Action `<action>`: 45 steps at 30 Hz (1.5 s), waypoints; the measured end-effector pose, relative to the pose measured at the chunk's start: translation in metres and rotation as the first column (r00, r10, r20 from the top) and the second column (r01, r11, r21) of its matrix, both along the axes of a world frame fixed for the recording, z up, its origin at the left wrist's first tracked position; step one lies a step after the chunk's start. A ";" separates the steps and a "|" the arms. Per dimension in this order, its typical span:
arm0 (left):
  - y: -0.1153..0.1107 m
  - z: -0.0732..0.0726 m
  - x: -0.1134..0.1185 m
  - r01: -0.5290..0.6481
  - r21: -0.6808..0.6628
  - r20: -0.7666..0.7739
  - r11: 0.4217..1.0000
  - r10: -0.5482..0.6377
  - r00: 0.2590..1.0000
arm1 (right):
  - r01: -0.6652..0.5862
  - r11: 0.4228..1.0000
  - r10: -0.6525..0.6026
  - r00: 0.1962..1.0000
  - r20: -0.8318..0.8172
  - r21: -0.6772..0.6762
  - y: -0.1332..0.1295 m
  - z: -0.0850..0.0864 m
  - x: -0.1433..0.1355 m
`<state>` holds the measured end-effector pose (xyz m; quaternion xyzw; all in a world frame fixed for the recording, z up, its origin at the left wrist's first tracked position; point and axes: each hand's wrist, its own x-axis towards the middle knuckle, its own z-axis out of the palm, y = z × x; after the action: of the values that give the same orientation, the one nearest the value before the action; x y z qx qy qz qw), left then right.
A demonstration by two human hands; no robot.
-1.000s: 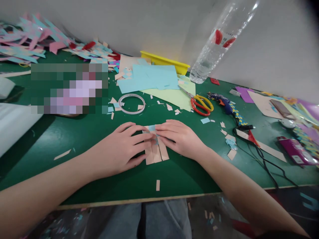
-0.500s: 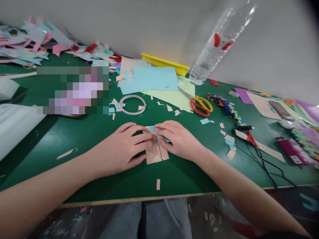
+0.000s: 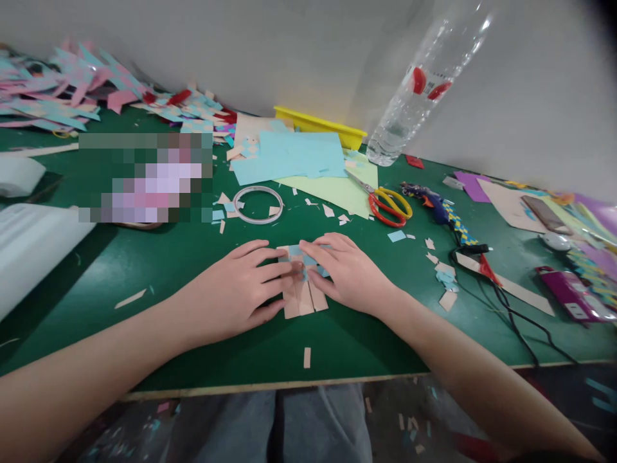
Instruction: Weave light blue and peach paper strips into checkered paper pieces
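Observation:
A small woven piece of pale pink and light blue paper strips (image 3: 299,298) lies flat on the green table, its pink strips pointing toward me. My left hand (image 3: 231,289) rests at its left edge with fingers spread, the fingertips on the paper. From the right, my right hand (image 3: 344,273) reaches over the blue part, its fingers apart and its tips on the strips. The fingers partly hide the upper part of the weave. A short pink paper scrap (image 3: 307,357) lies nearer the table's front edge.
Beyond my hands are a roll of tape (image 3: 258,220), scissors (image 3: 395,210), blue paper sheets (image 3: 301,154), a yellow tray (image 3: 321,127) and a water bottle (image 3: 405,122). A black cable (image 3: 518,321) and a purple pack (image 3: 573,296) lie at right.
The fingers of my right hand have shifted slightly, and more of the blue strips shows between my hands. The view has moved a little.

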<state>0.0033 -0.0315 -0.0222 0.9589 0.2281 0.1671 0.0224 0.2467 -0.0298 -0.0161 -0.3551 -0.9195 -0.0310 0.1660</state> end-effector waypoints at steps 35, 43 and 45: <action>0.001 0.002 0.000 0.001 0.120 -0.032 0.993 0.003 0.999 | -0.189 0.977 0.184 0.981 -0.055 -0.098 0.001 0.000 0.004; 0.007 0.005 -0.002 -0.037 0.196 0.062 0.980 0.026 0.998 | -0.116 0.986 0.137 0.972 -0.192 0.120 0.000 0.019 0.015; 0.007 0.006 -0.002 -0.076 0.221 0.085 0.972 0.058 0.995 | -0.113 0.982 0.143 0.968 -0.207 0.151 -0.001 0.021 0.016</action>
<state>0.0015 -0.0248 -0.0159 0.9399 0.2390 0.2294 -0.0826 0.2629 -0.0309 0.0047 -0.2839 -0.9125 -0.0450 0.2912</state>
